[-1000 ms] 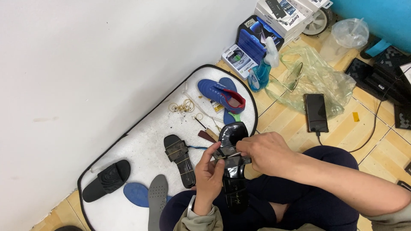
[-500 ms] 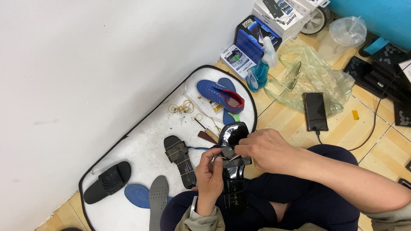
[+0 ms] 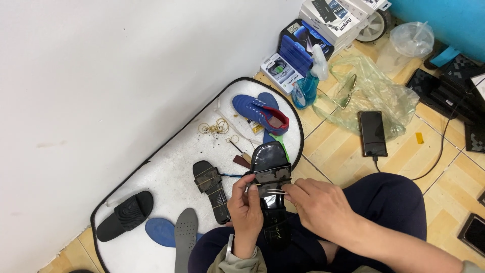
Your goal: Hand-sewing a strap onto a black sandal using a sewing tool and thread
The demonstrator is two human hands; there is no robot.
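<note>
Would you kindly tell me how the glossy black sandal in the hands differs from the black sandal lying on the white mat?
The glossy black sandal is held over the lap by the left hand and right hand; the black sandal on the white mat, lies untouched. The held one shines; the other looks duller. Both are black, open and strapped.

Stacked blue-white boxes (image 3: 298,48) by wall; dark phone (image 3: 372,133) on tiles

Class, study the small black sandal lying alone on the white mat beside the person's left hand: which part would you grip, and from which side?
Probably the black sandal is best pinched across its narrow sole behind the strap, coming from above. It lies flat, sole down, with bare white mat on both long sides, so fingers fit either side, apart from the left hand.
</note>
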